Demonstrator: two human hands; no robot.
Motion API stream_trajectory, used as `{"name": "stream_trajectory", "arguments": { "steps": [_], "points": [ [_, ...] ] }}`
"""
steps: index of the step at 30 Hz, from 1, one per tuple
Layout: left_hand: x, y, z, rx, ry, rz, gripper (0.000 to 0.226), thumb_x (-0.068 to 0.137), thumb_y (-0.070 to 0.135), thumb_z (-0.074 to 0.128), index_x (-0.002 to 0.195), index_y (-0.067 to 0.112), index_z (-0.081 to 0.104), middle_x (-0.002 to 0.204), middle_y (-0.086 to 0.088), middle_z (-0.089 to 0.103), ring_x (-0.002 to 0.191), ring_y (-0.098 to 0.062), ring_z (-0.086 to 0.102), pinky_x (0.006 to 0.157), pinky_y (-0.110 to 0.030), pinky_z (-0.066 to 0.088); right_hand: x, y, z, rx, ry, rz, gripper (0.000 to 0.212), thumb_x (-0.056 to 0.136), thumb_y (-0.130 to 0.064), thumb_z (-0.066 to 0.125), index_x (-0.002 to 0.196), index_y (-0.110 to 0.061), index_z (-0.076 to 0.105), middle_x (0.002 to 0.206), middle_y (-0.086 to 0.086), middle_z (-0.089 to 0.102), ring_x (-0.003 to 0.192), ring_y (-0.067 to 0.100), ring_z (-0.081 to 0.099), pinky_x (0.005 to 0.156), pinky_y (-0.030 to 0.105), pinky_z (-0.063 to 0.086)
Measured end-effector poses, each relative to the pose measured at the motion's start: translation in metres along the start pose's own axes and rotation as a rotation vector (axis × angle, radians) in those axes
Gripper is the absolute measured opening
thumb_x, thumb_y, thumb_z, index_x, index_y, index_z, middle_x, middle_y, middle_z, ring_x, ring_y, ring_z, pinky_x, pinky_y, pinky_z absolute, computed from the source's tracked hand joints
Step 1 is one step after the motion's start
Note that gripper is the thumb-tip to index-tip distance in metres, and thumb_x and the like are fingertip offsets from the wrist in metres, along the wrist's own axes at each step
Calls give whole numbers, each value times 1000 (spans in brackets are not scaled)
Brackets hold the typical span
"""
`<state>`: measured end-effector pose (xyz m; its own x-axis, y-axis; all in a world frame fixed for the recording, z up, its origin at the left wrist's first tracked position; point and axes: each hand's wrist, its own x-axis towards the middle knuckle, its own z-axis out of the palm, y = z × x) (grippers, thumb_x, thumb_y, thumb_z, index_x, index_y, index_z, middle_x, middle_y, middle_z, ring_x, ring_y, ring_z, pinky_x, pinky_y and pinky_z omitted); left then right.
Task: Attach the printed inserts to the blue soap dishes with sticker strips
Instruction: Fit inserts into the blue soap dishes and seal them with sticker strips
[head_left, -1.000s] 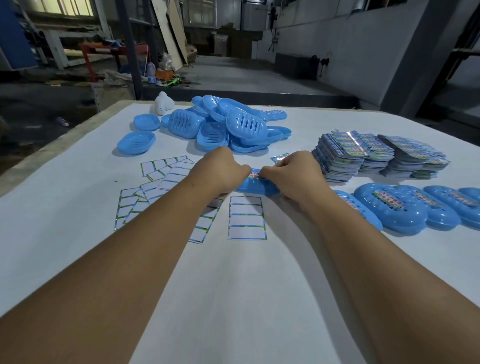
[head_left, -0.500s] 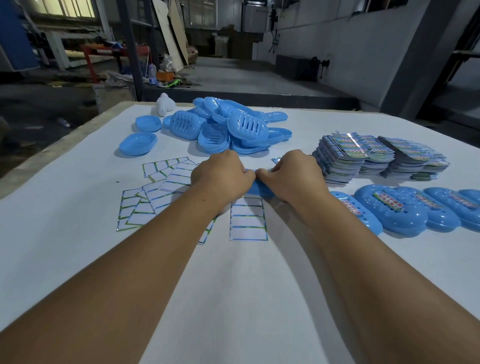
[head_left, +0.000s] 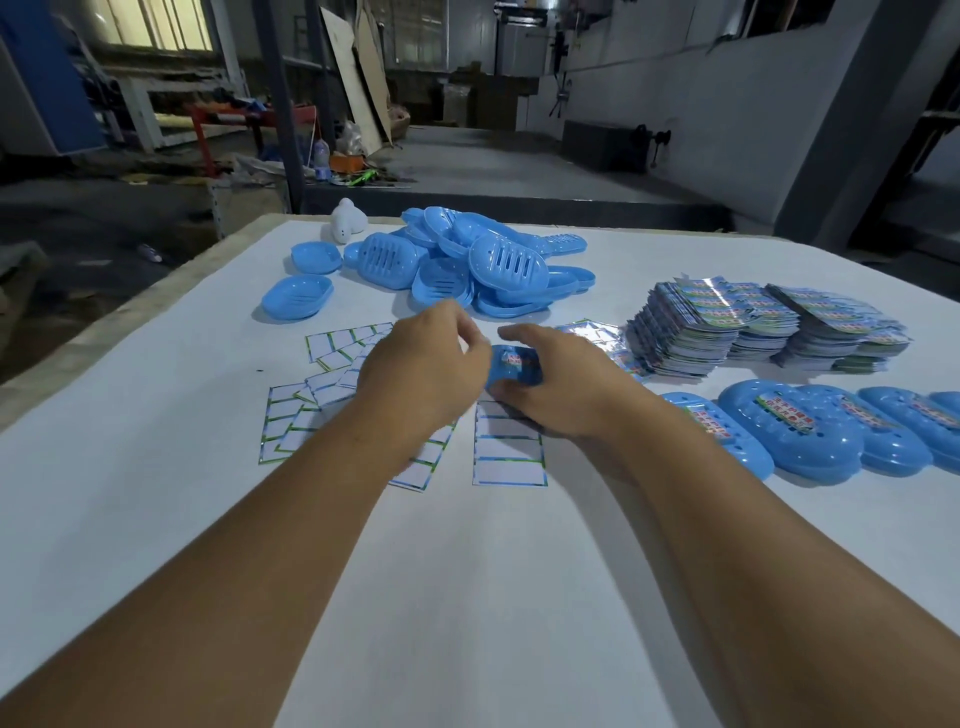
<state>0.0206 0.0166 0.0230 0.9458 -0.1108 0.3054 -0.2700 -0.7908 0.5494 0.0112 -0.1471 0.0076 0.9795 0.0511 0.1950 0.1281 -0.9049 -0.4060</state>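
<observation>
Both hands have drawn apart at frame centre. Right hand (head_left: 550, 384) grips the blue soap dish (head_left: 514, 366) with its printed insert (head_left: 511, 358) on the white table (head_left: 467, 597); left hand (head_left: 423, 371) hovers beside it, fingers loosely curled, holding nothing visible.

1. Soap dish (head_left: 514, 366) mostly hidden between the left hand (head_left: 423, 374) and right hand (head_left: 558, 384); only a blue patch with a blurred printed insert (head_left: 511, 358) shows.
2. Left fingertips curled out of sight, so can't tell if they pinch anything.
3. Sticker sheets (head_left: 509, 447) partly hidden under both forearms.
4. Row of finished dishes (head_left: 800, 431) cut off at right edge.
5. Print on insert stacks (head_left: 727, 322) too small to read.
</observation>
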Motion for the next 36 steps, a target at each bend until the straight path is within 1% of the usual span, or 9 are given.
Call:
{"name": "stream_trajectory", "arguments": {
  "steps": [4, 10, 16, 21, 23, 26, 30, 32, 36],
  "points": [
    [-34, 2, -3, -32, -155, 209, 17, 84, 48, 66, 77, 32, 68, 76, 17, 66, 77, -2, 61, 66, -26, 45, -1, 2, -5, -56, -24, 29, 69, 86, -51, 61, 148, -29, 43, 139, 6, 59, 129, 32, 50, 106, 49, 42],
    [-41, 2, 5, 95, -245, 364, 11, 86, 43, 65, 92, 35, 69, 88, 13, 66, 86, -11, 60, 73, -31, 49, -13, 1, -21, -238, 113, 189, 66, 93, -66, 40, 152, -39, 29, 139, 16, 45, 127, 40, 37, 104, 49, 33],
    [-33, -3, 7, 183, -192, 336, 9, 88, 45, 60, 88, 38, 66, 93, 16, 67, 90, -11, 60, 77, -31, 49, -44, 5, -40, -267, -128, 343, 61, 92, -60, 37, 149, -39, 35, 146, 20, 37, 132, 41, 35, 100, 48, 34],
    [-30, -7, 6, 176, -193, 344, 10, 90, 45, 61, 83, 38, 62, 94, 16, 66, 87, -9, 58, 74, -29, 43, -54, 1, -48, -357, -203, 324, 56, 72, -68, 54, 111, -27, 58, 119, 6, 59, 106, 33, 55, 74, 37, 39],
    [-30, -6, 6, 174, -202, 351, 10, 90, 44, 61, 82, 38, 61, 95, 16, 65, 88, -9, 58, 75, -29, 43, -54, 1, -49, -374, -201, 326, 49, 67, -69, 60, 80, -23, 50, 92, 3, 57, 88, 30, 55, 64, 33, 36],
    [-30, -6, 6, 166, -212, 351, 9, 90, 42, 62, 82, 38, 62, 95, 17, 65, 88, -8, 57, 76, -29, 43, -55, 5, -55, -372, -192, 332, 51, 69, -69, 64, 68, -21, 46, 76, 0, 49, 69, 20, 49, 56, 30, 33],
    [-30, -6, 7, 169, -222, 344, 8, 91, 42, 62, 86, 36, 66, 97, 17, 65, 90, -8, 58, 80, -31, 46, -57, 14, -64, -347, -191, 337, 50, 71, -63, 72, 94, -20, 64, 100, 4, 62, 83, 23, 58, 66, 33, 46],
    [-30, -6, 6, 168, -223, 341, 8, 91, 42, 62, 87, 36, 66, 97, 17, 64, 90, -8, 58, 80, -31, 46, -58, 19, -70, -340, -196, 350, 59, 75, -58, 74, 117, -18, 64, 114, 4, 64, 97, 27, 61, 80, 38, 54],
    [-30, -6, 6, 165, -221, 345, 10, 92, 42, 61, 89, 35, 68, 96, 18, 64, 89, -6, 57, 79, -28, 45, -59, 28, -80, -338, -189, 361, 57, 80, -43, 76, 128, -17, 60, 129, 3, 63, 113, 29, 62, 97, 44, 53]
  ]
}}
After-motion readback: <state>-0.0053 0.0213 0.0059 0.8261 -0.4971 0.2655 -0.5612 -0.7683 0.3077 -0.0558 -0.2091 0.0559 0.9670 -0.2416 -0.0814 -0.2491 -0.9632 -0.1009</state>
